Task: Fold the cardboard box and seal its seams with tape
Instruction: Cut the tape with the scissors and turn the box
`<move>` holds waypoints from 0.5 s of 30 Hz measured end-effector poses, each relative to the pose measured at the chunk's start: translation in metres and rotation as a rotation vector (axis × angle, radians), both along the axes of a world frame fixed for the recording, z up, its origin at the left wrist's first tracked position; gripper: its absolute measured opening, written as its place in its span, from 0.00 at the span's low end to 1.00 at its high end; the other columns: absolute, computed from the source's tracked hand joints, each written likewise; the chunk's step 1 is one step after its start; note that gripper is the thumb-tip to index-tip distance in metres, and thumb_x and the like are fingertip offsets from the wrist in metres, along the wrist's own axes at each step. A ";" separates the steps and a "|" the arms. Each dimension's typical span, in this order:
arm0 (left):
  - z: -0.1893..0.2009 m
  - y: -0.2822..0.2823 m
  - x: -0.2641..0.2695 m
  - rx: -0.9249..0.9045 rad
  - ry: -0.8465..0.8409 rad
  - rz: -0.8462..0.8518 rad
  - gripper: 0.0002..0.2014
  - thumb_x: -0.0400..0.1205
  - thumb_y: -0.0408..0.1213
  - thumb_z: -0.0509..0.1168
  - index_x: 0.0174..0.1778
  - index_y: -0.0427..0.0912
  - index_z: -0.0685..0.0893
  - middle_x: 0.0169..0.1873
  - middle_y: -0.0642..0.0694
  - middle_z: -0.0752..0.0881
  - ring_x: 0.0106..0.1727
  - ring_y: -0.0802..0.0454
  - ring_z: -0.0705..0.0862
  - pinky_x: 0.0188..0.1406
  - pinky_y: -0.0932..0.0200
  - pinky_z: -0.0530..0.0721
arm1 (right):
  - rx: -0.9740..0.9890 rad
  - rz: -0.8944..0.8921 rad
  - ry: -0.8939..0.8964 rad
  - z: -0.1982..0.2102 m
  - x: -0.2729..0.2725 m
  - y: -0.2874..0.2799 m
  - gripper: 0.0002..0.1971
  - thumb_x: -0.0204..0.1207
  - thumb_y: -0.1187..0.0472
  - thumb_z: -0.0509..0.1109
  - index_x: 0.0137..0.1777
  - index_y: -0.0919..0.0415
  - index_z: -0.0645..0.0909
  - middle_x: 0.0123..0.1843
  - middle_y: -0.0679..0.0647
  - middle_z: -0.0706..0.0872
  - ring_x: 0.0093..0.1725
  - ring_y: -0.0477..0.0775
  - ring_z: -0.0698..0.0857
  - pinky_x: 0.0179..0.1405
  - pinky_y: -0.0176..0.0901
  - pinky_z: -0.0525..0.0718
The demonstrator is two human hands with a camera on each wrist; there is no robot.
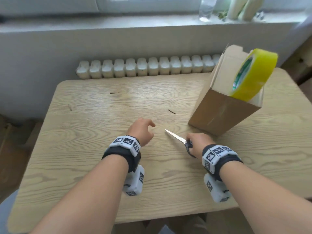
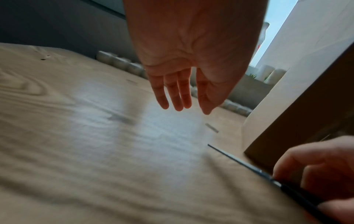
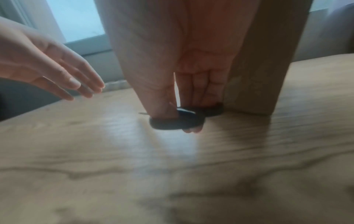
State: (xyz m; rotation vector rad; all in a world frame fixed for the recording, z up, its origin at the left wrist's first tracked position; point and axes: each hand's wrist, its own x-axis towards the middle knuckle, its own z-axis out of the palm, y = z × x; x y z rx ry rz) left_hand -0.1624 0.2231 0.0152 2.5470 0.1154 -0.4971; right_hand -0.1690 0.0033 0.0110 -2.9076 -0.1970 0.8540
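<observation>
A tall brown cardboard box (image 1: 221,114) stands upright at the right of the wooden table (image 1: 101,149), its top flaps up. A roll of yellow tape (image 1: 255,75) rests on edge in the box's open top. My right hand (image 1: 197,142) grips the black handles of a pair of scissors (image 1: 177,137); thumb and fingers sit in the loops (image 3: 178,119), with the blades pointing up-left along the table. My left hand (image 1: 143,130) hovers just left of the blade tip, fingers relaxed and holding nothing (image 2: 182,91). The box (image 3: 268,68) stands right behind my right hand.
A white radiator (image 1: 146,66) runs behind the table's far edge, below a windowsill with a glass (image 1: 206,9) and pale containers (image 1: 244,7). Small dark slivers (image 1: 171,111) lie on the tabletop. The left half of the table carries nothing else.
</observation>
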 end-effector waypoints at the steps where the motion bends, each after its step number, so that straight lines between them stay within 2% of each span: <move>1: 0.013 -0.009 0.006 -0.041 -0.049 0.004 0.17 0.77 0.34 0.66 0.62 0.52 0.82 0.64 0.52 0.79 0.63 0.52 0.80 0.66 0.52 0.79 | 0.024 -0.020 0.005 0.007 0.001 -0.007 0.11 0.78 0.56 0.63 0.59 0.53 0.79 0.54 0.55 0.86 0.52 0.60 0.84 0.45 0.45 0.81; 5: 0.075 -0.055 0.027 -0.143 -0.244 -0.071 0.23 0.72 0.31 0.68 0.62 0.53 0.80 0.60 0.54 0.81 0.57 0.56 0.81 0.60 0.55 0.82 | 0.119 -0.035 -0.049 0.048 0.008 -0.037 0.11 0.77 0.63 0.63 0.59 0.57 0.78 0.54 0.57 0.85 0.52 0.61 0.83 0.45 0.44 0.77; 8: 0.113 -0.094 0.036 -0.175 -0.330 -0.165 0.26 0.69 0.31 0.69 0.64 0.52 0.79 0.59 0.53 0.81 0.57 0.56 0.80 0.57 0.59 0.81 | 0.121 -0.031 -0.133 0.081 0.011 -0.057 0.10 0.77 0.61 0.66 0.58 0.55 0.80 0.56 0.56 0.85 0.54 0.60 0.83 0.48 0.43 0.79; 12: 0.148 -0.137 0.043 -0.179 -0.362 -0.267 0.33 0.67 0.36 0.74 0.69 0.51 0.75 0.62 0.49 0.78 0.62 0.53 0.79 0.59 0.60 0.79 | 0.105 -0.025 -0.231 0.119 0.008 -0.082 0.11 0.76 0.57 0.67 0.57 0.51 0.81 0.55 0.54 0.87 0.54 0.62 0.85 0.54 0.48 0.84; 15: 0.154 -0.159 0.046 -0.161 -0.312 -0.290 0.35 0.65 0.41 0.78 0.68 0.52 0.74 0.64 0.49 0.77 0.64 0.53 0.78 0.64 0.55 0.80 | 0.100 -0.034 -0.277 0.141 0.006 -0.104 0.11 0.76 0.56 0.67 0.56 0.46 0.83 0.54 0.52 0.87 0.53 0.59 0.85 0.52 0.44 0.83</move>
